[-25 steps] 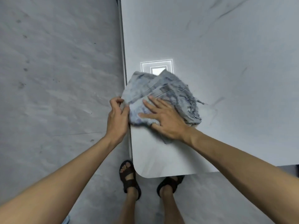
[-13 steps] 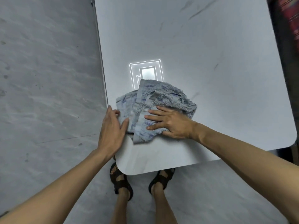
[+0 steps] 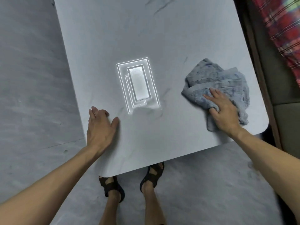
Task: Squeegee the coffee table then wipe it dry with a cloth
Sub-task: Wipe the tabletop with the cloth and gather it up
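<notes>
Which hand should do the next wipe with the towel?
The right hand: it rests on the crumpled blue terry cloth on the pale grey marble-look coffee table. The left hand holds nothing, apart from the cloth.

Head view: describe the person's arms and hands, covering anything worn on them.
Both arms are bare. No sleeve shows on the left forearm or the right forearm as far as the frame reaches. The left hand and the right hand are ungloved, and no watch or bracelet shows at either wrist.
</notes>
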Tool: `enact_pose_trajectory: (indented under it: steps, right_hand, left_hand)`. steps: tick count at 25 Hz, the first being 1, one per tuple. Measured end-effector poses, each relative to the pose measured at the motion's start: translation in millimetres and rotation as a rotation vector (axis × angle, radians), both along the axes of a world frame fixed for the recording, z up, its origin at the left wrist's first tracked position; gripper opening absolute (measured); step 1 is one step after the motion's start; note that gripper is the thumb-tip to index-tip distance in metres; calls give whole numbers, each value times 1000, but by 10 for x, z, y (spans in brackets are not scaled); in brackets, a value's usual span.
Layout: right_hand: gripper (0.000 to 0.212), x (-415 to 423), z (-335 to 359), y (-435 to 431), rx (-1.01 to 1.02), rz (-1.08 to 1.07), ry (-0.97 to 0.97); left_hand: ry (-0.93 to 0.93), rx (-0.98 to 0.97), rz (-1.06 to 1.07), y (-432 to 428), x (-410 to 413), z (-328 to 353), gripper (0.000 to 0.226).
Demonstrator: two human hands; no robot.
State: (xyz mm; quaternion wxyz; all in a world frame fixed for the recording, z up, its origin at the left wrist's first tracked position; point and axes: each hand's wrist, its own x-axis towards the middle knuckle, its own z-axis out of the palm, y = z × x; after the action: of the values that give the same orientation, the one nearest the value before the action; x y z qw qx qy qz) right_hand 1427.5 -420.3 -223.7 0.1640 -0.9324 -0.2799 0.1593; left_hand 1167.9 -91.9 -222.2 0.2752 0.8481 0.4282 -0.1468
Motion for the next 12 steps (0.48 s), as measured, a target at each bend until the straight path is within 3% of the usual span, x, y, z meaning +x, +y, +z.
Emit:
enact_pose_trajectory:
  steps: [4,7,9,12]
  right_hand:
    - [68,139,37,-23,-157,79,-123]
    - [78,405,2,49,-219,108,-111]
    - [69,469,-85,19,-205,72,-131]
    - [46,381,-167,-8,-19,-143,-207]
  left_hand:
    - [27,17,17,-33,57,-23,47]
    - [49,33,23,-56,67,-28,45]
    - [66,37,26,-71,85,-22,44]
    - [80,29,24,-58,88,-10,40]
